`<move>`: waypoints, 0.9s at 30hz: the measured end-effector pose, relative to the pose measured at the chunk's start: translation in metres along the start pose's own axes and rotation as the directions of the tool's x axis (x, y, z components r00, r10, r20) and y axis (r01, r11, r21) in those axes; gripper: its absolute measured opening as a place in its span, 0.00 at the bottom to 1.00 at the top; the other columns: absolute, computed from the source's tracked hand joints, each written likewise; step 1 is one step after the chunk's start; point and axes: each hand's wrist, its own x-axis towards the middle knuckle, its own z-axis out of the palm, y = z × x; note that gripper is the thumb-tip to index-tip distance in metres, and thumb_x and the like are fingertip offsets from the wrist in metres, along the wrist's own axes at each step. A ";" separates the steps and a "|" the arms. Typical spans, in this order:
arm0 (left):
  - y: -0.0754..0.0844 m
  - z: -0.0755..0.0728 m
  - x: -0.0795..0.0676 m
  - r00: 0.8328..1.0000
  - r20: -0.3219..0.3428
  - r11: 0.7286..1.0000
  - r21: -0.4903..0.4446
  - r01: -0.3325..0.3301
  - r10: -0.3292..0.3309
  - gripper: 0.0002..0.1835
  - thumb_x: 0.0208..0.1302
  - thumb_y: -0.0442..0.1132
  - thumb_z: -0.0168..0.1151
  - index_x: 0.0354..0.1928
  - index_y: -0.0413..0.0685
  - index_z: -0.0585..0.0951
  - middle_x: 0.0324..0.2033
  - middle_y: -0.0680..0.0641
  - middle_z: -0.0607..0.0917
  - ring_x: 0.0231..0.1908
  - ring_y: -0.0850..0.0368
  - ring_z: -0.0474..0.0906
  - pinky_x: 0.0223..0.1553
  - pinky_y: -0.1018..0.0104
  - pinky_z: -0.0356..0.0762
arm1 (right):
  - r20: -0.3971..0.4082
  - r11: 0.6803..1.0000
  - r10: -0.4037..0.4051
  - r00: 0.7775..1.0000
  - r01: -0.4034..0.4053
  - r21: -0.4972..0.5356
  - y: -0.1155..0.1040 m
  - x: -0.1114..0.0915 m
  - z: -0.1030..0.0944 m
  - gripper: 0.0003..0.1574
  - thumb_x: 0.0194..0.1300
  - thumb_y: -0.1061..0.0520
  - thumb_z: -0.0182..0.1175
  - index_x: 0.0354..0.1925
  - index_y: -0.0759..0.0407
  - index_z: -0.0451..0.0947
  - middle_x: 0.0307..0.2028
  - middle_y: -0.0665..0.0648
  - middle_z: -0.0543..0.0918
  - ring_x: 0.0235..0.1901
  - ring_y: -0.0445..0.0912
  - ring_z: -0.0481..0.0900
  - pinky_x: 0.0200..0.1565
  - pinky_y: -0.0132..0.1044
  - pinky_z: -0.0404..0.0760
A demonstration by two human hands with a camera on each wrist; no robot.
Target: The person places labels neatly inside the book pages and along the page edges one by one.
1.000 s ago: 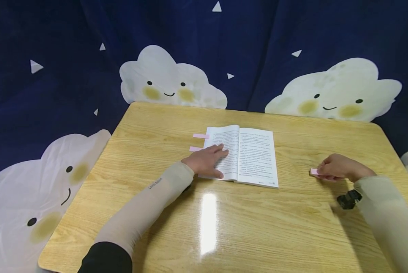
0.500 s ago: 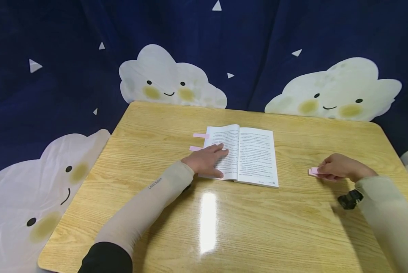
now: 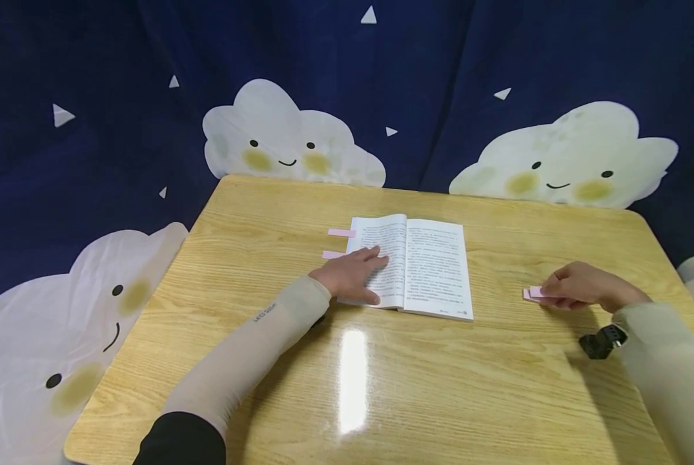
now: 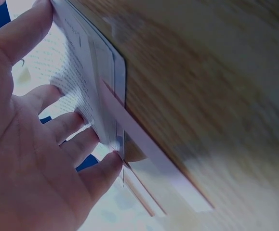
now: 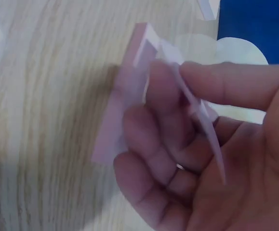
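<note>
A book (image 3: 436,268) lies spread on the wooden table. My left hand (image 3: 351,274) rests on its left page, fingers spread. Two pink sticky strips stick out past that page's left edge: an upper one (image 3: 341,233) and a lower one (image 3: 333,255). The left wrist view shows a near strip (image 4: 153,154) reaching out over the table. To the right of the book, my right hand (image 5: 197,125) pinches a thin pink sticky note (image 5: 207,130) between thumb and index finger. Its other fingers are at the side of a pink sticky-note pad (image 5: 117,108).
The table (image 3: 439,387) has rounded corners and a bright light reflection near the front. Behind it hangs a dark blue curtain (image 3: 416,77) with white clouds. A small black camera (image 3: 602,342) sits at my right wrist.
The pinched sticky note now shows apart from the pad beneath it. My right wrist has shifted slightly right. My left hand and the book have stayed in place.
</note>
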 end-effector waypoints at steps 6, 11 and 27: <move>-0.001 0.000 0.000 1.000 -0.005 1.000 0.009 0.009 -0.009 0.48 0.65 0.61 0.62 0.80 0.63 0.49 0.81 0.52 0.43 0.80 0.53 0.42 0.78 0.57 0.54 | -0.081 0.999 -0.040 0.996 0.042 0.025 -0.005 0.004 -0.003 0.22 0.75 0.51 0.53 0.49 0.71 0.77 0.34 0.50 0.82 0.33 0.39 0.77 0.36 0.34 0.82; -0.003 -0.003 0.000 1.000 -0.016 1.000 -0.003 0.014 -0.014 0.48 0.64 0.61 0.63 0.80 0.63 0.49 0.81 0.52 0.43 0.80 0.53 0.43 0.78 0.56 0.54 | -0.150 0.995 -0.081 0.985 0.089 0.046 -0.020 0.015 0.001 0.23 0.74 0.49 0.55 0.50 0.70 0.78 0.39 0.52 0.84 0.34 0.41 0.79 0.37 0.36 0.81; 0.003 -0.001 0.000 1.000 0.000 1.000 -0.010 0.013 -0.013 0.48 0.64 0.61 0.63 0.80 0.63 0.49 0.81 0.52 0.43 0.80 0.52 0.42 0.78 0.55 0.54 | -0.231 0.981 -0.132 0.964 0.160 0.105 -0.062 0.045 0.001 0.25 0.73 0.49 0.56 0.52 0.71 0.77 0.30 0.51 0.82 0.32 0.44 0.75 0.37 0.38 0.79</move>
